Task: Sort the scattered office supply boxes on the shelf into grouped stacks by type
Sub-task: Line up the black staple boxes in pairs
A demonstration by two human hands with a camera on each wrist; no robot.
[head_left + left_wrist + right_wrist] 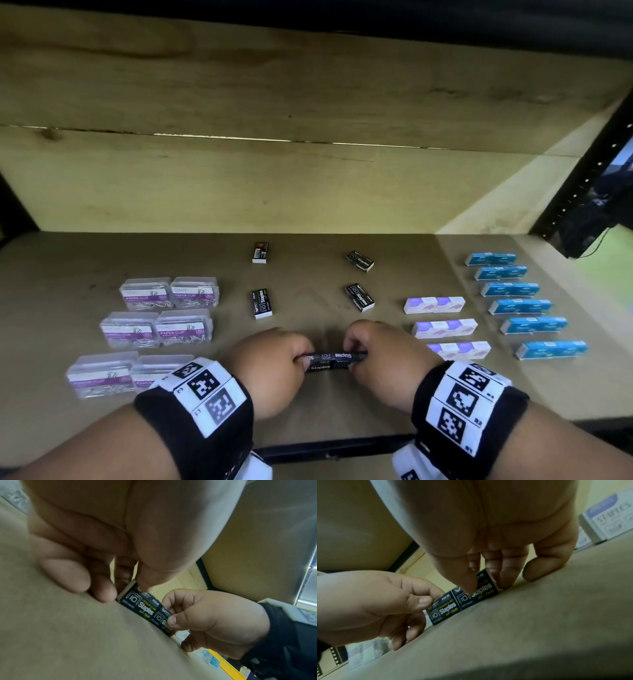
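Note:
Two black staples boxes lie end to end on the brown shelf board near its front edge. My left hand pinches the left box between thumb and fingers. The left wrist view shows that same box under the left hand. My right hand pinches the right box, seen in the right wrist view as the box under the right hand. Both boxes touch the board and each other. Four more black staples boxes lie apart behind them.
Clear paper clip boxes sit in pairs at the left. Purple-white staples boxes form three rows on the right, and blue boxes run in a column further right. A black metal rail marks the front edge, with a black post at the right.

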